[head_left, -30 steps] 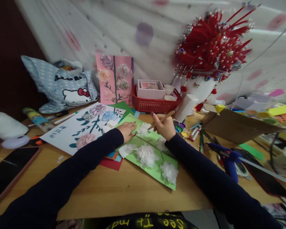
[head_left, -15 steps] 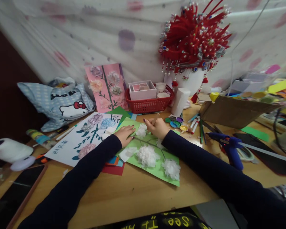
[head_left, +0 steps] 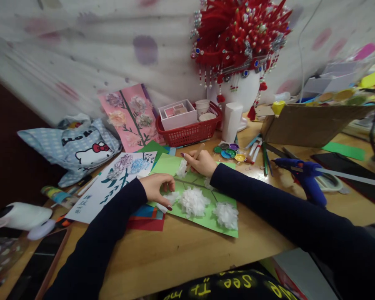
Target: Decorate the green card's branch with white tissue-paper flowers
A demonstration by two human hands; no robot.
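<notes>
A light green sheet (head_left: 220, 193) lies on the table, bearing a drawn branch and several white ruffled paper flowers (head_left: 193, 201). My left hand (head_left: 158, 187) hovers over its left edge with thumb and fingers apart, beside some loose white tissue (head_left: 171, 197). Near the top of the sheet my right hand (head_left: 201, 161) is closed round a thin pale stick (head_left: 200, 149), next to a small white tissue flower (head_left: 181, 168). The stick's lower end is hidden by the hand.
A finished-looking white flower picture (head_left: 95, 193) lies at left, a pink one (head_left: 129, 118) stands behind. Around these are a red basket (head_left: 190, 134), paint pots (head_left: 228, 153), markers (head_left: 255, 150), a blue glue gun (head_left: 306, 177), a cardboard box (head_left: 309, 127) and a phone (head_left: 37, 266).
My left hand has lifted from lying flat on the sheet and moved down and left toward the loose tissue, thumb spread. My right hand stays near the top flower. The view has shifted slightly.
</notes>
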